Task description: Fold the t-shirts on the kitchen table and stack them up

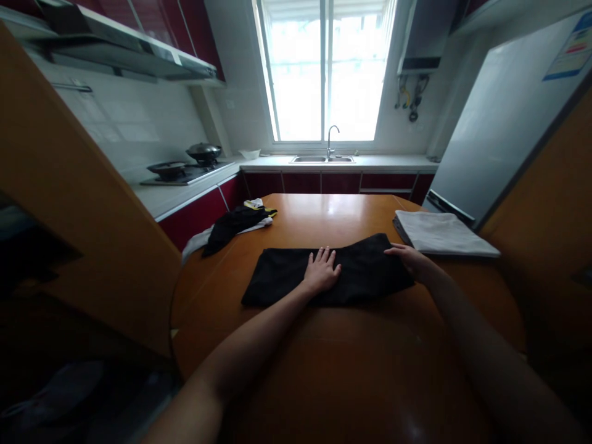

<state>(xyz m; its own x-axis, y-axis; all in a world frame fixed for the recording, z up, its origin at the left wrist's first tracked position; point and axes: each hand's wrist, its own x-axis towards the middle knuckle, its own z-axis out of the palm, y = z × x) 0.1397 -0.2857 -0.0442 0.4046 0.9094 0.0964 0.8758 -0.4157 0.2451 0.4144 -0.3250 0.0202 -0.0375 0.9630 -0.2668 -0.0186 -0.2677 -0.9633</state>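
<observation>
A black garment (277, 274), folded into a long flat strip, lies across the middle of the wooden table (333, 357). Its exact kind I cannot tell. My left hand (322, 270) rests flat on the middle of the cloth, fingers spread. At the right end, my right hand (409, 258) pinches the edge of the garment between thumb and fingers, and that end is raised a little off the table.
Folded white and grey clothes (446, 233) lie stacked at the table's right. Crumpled black, white and yellow-trimmed clothes (238, 223) sit at its left edge. Beyond are a counter with a sink (322, 159), a stove with pans (203, 152), and a fridge (499, 111) on the right.
</observation>
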